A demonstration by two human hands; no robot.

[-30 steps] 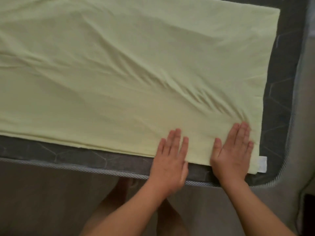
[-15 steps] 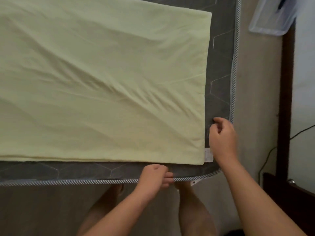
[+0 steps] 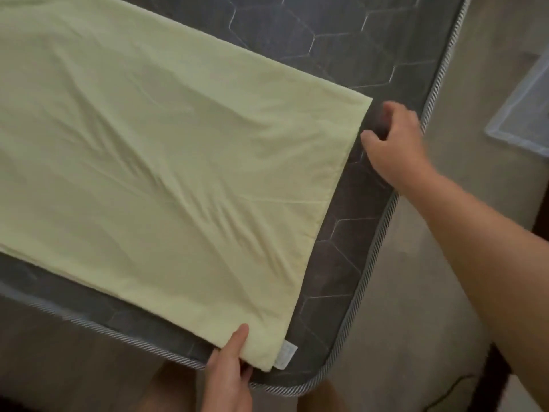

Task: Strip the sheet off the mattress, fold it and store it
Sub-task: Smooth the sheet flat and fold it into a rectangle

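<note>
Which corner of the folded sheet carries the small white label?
The near corner of the sheet, pinched by the left hand, carries the label. The far corner beside the right hand shows none.

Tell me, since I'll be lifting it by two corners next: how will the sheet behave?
The sheet is probably floppy: it lies creased on the mattress, so it should sag between held corners. It looks light, as the left hand pinches its near corner with thumb and fingers. The stacked layers may slide apart.
</note>
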